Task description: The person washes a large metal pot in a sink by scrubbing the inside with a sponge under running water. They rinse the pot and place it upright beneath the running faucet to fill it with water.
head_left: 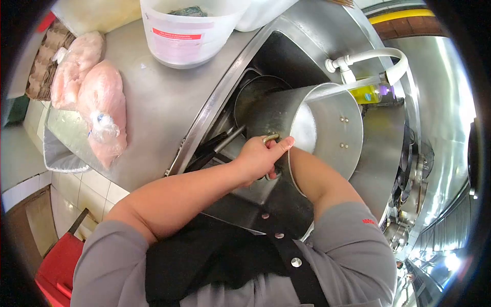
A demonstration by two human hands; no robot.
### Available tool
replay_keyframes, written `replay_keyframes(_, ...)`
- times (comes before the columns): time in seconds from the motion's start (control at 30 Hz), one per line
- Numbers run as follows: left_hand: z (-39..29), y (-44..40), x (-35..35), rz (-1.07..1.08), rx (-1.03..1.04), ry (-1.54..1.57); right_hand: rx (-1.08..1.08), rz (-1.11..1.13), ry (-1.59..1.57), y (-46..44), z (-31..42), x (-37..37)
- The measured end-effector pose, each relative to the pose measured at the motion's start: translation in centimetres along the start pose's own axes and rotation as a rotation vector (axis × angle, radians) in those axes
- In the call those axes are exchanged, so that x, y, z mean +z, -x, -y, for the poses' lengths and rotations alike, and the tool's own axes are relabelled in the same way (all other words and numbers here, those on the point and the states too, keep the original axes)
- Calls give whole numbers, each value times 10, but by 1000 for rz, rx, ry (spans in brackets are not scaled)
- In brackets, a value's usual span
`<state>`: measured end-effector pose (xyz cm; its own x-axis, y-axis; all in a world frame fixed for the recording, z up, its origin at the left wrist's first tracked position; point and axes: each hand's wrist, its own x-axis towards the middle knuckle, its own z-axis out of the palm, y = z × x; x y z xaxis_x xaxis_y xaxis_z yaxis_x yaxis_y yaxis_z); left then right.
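Note:
A large metal pot [335, 117] lies tilted in the sink, its open mouth facing right, with water from the white faucet [399, 64] running into it. My left hand [261, 158] grips the pot's side handle [271, 137], with the thumb along the rim. My right forearm reaches inside the pot over the near rim, and the hand itself is hidden by the pot wall. White foam or water [305, 128] shows inside. Behind the pot, a dark round pan [255, 92] rests in the sink.
Bags of pale pink meat [105, 97] lie on the steel counter [153, 102] at left, near a white bucket [189, 46]. A yellow-green bottle [367, 94] stands behind the pot by the faucet. Pans hang or stand at right; a red chair [59, 266] is at lower left.

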<state>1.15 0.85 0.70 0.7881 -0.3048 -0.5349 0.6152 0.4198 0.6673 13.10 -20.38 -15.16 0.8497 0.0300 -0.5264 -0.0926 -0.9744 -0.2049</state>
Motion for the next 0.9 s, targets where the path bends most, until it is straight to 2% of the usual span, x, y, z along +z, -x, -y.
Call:
replay_keyframes(0.17, 1, 11, -3, -1, 8, -38, -33, -115, 184, -8, -31, -10)
replay_keyframes(0.4, -8, 3, -1, 16, 11, -30, -27, -394, -46, -65, -50, -50)
replay_keyframes(0.53, -16, 9, -4, -5, -43, -141, -113, -306, 30, -53, -28, -19)
replay_keyframes(0.73, -10, 6, 0, 17, 12, -20, -154, -54, 265, 30, -42, 23)
replay_keyframes(0.9, -8, 9, -2, -31, 37, -52, -106, -147, 231, 3, -32, 7)
